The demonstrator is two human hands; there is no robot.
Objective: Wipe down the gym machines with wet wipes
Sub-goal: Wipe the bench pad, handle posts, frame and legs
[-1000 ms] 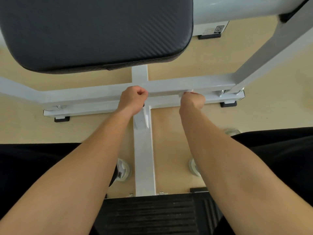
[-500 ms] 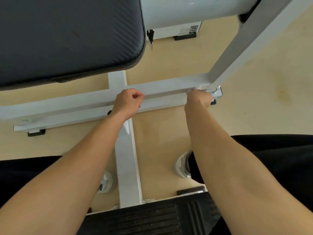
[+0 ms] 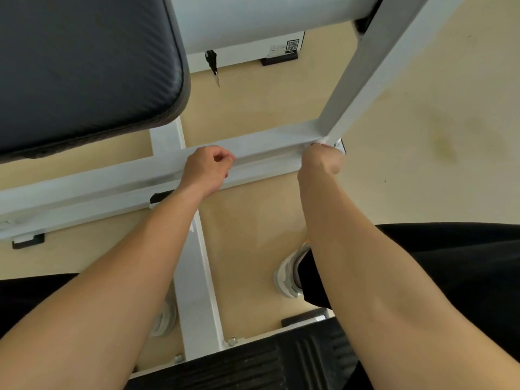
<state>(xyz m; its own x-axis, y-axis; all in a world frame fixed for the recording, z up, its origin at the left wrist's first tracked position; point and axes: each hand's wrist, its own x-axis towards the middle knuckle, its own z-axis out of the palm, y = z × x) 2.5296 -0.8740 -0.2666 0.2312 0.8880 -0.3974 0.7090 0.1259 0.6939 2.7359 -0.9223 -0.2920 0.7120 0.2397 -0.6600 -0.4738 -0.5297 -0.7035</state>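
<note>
Gym: black padded seat (image 3: 84,66), white steel machine frame (image 3: 267,146).

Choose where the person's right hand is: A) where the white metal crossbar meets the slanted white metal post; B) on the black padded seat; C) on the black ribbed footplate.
A: the right hand sits at the end of the white metal crossbar, under the slanted white metal post.

- The right hand (image 3: 320,161) hides its fingers at the crossbar's (image 3: 264,147) right end; the white sliver (image 3: 315,142) above its knuckles is too small to name.
- The left hand (image 3: 206,170) curls its fingertips inward; anything held is hidden.
- The black pad (image 3: 84,71) is cut off by the top and left edges.
- The label's (image 3: 287,47) print is too small to read.
- The left forearm (image 3: 126,277) covers most of one shoe (image 3: 166,319).
</note>
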